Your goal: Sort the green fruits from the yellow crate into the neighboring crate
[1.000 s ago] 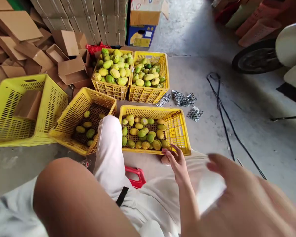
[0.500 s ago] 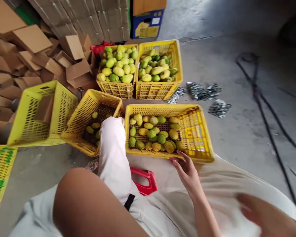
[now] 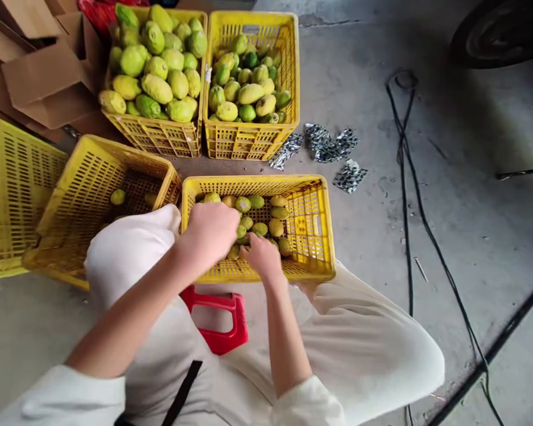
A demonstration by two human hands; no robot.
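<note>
In front of my knees, a yellow plastic crate [image 3: 311, 228] holds a layer of small green-yellow mangoes [image 3: 276, 227]. My left hand [image 3: 215, 231] is over the crate's left part, back of the hand up and fingers closed. Whatever it grips is hidden beneath it. Close by on the right, my right hand [image 3: 263, 255] reaches over the near rim with its fingers curled down onto a mango among the others. That fruit is mostly covered by the fingers.
Two fuller mango crates, one on the left [image 3: 155, 127] and one on the right [image 3: 249, 139], stand behind. A tilted crate [image 3: 93, 171] with a few mangoes is at left, near cardboard boxes [image 3: 44, 77]. Crumpled foil packs [image 3: 331, 145], black cables [image 3: 411, 177] and a red plastic piece [image 3: 235, 325] are around.
Both hands are now inside the mango crate; earlier, one hand was at its near rim and another was blurred at lower right. The view has shifted closer and toward the right.
</note>
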